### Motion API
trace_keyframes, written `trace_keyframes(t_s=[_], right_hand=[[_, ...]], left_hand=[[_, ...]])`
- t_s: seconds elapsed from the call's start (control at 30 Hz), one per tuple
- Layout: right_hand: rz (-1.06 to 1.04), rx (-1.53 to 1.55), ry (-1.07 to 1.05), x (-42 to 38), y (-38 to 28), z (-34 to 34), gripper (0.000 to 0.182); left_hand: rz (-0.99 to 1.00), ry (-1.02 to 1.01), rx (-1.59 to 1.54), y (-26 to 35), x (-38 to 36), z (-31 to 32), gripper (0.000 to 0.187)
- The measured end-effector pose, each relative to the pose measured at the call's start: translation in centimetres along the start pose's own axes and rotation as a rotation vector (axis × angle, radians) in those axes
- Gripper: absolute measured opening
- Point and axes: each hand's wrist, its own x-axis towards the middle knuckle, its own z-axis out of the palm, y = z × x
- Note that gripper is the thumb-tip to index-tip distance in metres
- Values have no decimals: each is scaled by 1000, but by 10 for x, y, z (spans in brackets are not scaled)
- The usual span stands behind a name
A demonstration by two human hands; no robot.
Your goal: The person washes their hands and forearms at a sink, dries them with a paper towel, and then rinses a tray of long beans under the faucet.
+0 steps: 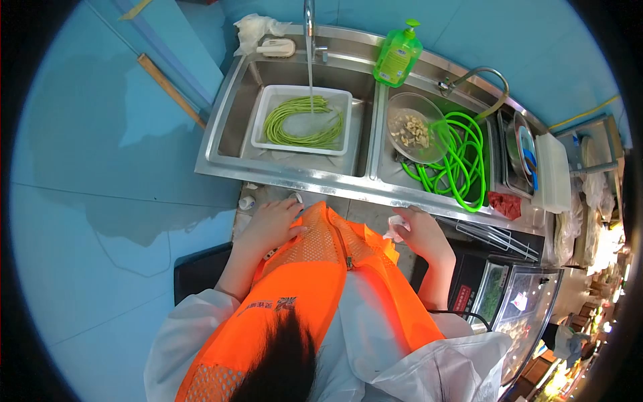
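My left hand (271,224) is beside the front edge of the orange mesh vest (301,281), fingers stretched forward and the thumb apart from them. A small white piece (296,197) shows right at its fingertips. On the other side of the vest, my right hand (423,231) has its fingers bent around a crumpled whitish tissue (396,228). Both hands are in front of the steel sink (281,175), below its rim. In the left basin a white plastic tub (257,134) holds long green beans (301,139), and water runs from the tap (309,27) into it.
In the right basin are a bowl (402,100) with pale chopped pieces and a coiled green hose (469,154). A green soap bottle (398,57) stands on the back ledge. A red cloth (505,205) lies on the right rim, near stacked trays and a white container (551,174).
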Motion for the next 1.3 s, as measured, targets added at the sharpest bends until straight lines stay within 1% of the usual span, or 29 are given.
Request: trace_keyframes(t_s=[0.03,0.47,0.63,1.3], right_hand=[[20,-8,-17,2,-1,-1,34],[-45,24,7,8,4,1,33],[-58,7,13,8,4,1,33],[-8,9,-12,2,3,3,35]], left_hand=[[-1,6,-6,-1,0,1,51],[-8,41,20,-1,-1,1,51],[-12,18,24,-2,-1,0,52],[-11,-14,23,1,0,0,52]])
